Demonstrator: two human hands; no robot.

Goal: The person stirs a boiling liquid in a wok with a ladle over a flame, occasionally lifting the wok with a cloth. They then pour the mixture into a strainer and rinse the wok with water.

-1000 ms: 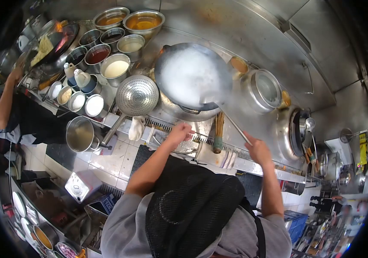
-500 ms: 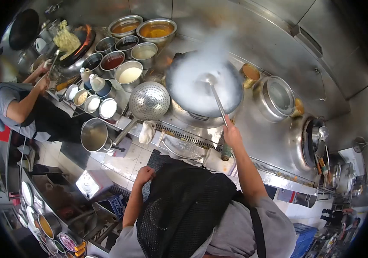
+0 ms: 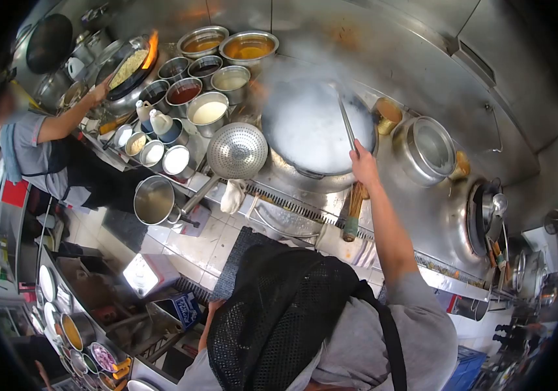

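My right hand (image 3: 364, 166) is wrapped round the long metal handle of a ladle (image 3: 346, 120). Its far end disappears into white steam at the back of a large wok (image 3: 318, 163). Cloudy white steam fills the wok, hiding most of what is inside. Below my right hand, a bamboo wok brush (image 3: 352, 218) with a green-bound handle lies on the range's front edge. My left hand (image 3: 215, 305) hangs low beside my body, mostly covered by black mesh fabric, so its fingers are hidden. Left of the wok rests a perforated strainer (image 3: 236, 151) with a long handle.
Several metal pots of sauces, among them a cream-coloured one (image 3: 208, 112), stand at the back left. A lidded steel pot (image 3: 432, 146) sits right of the wok. At far left a co-worker (image 3: 51, 146) handles a flaming wok (image 3: 126, 75). A cloth (image 3: 233, 197) hangs at the edge.
The ladle has moved from the wok's middle toward its far right side. My left hand has dropped back, largely out of sight. The co-worker's tossed food is back in their wok.
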